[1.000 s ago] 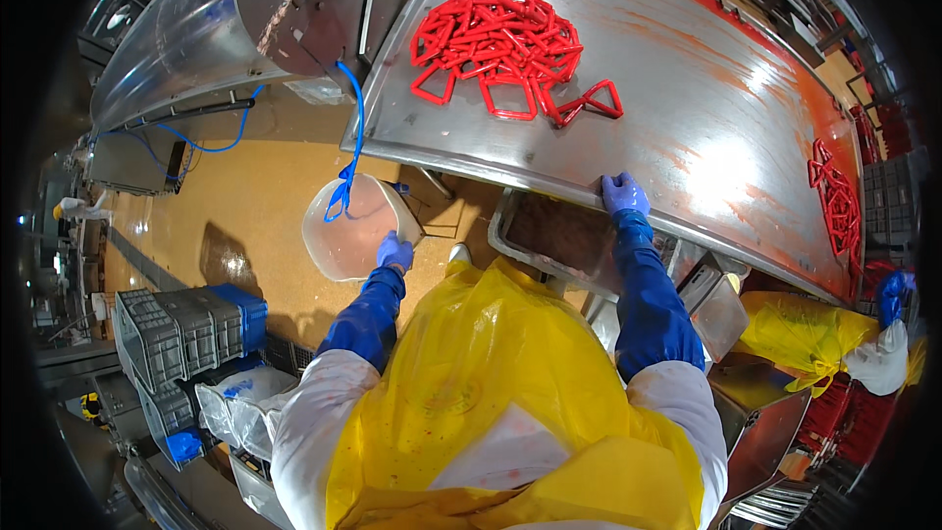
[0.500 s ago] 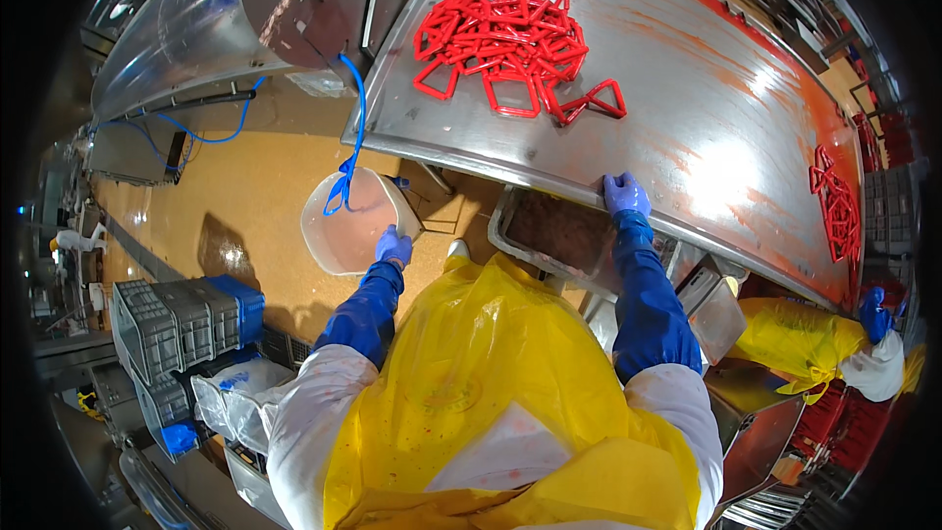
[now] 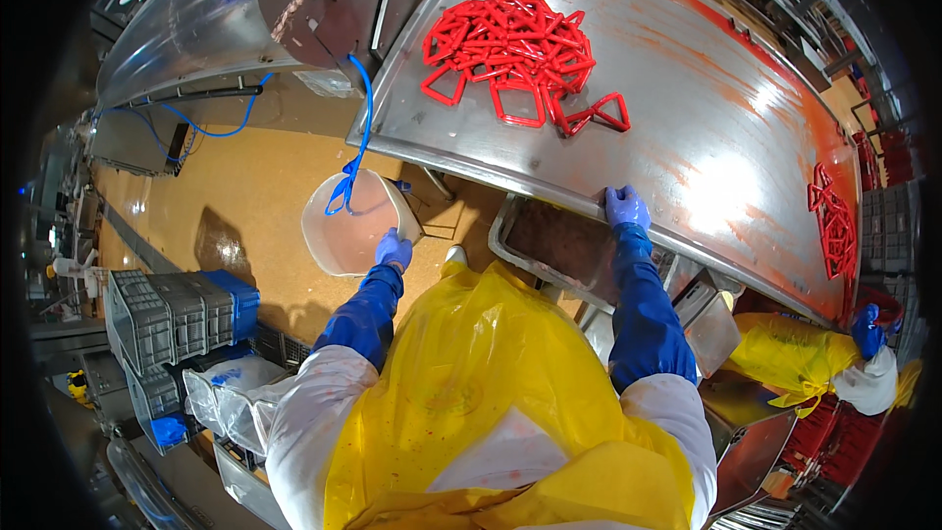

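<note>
white plastic tub [image 3: 339,247] is already gripped by purple-gloved left hand [image 3: 393,249], right hand [image 3: 626,207] clasping silver metal worktop [image 3: 653,69] edge, red tubular links [image 3: 510,44] heaped there.

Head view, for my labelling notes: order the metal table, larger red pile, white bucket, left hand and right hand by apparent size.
1. Metal table
2. Larger red pile
3. White bucket
4. Left hand and right hand: too alike to rank
</note>
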`<state>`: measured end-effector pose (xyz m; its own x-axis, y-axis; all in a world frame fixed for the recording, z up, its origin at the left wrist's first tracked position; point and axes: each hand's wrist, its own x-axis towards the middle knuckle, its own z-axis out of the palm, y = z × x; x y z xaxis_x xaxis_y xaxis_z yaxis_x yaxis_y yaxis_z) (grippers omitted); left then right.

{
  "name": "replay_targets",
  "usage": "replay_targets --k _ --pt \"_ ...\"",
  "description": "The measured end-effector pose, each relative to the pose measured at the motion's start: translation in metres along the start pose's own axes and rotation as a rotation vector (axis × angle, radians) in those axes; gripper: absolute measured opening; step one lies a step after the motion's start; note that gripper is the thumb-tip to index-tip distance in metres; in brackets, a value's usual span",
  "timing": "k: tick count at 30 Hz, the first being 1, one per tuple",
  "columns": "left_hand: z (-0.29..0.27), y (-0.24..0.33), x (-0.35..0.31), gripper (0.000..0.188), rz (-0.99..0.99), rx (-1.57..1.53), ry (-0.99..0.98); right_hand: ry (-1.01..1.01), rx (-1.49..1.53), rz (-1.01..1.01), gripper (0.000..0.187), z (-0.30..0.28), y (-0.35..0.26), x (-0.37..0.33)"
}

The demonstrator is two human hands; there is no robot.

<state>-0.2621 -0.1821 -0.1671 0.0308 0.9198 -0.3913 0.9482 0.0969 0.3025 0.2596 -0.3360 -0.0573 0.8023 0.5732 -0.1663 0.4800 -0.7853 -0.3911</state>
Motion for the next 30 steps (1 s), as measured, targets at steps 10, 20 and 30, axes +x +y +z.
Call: replay_targets --k 10,20,30 --pt "0.003 -0.007 0.000 0.046 0.033 -0.024 0.045 -0.015 0.015 -0.010 0.044 -0.002 -0.001 -0.002" --pt "0.000 0.006 0.002 0.049 0.113 -0.102 -0.002 -0.073 0.003 0.021 0.046 -0.011 0.013 -0.002" --pt "0.022 -0.019 0.013 0.041 0.169 -0.108 0.109 0.049 -0.040 -0.279 0.043 -0.052 -0.003 -0.045"
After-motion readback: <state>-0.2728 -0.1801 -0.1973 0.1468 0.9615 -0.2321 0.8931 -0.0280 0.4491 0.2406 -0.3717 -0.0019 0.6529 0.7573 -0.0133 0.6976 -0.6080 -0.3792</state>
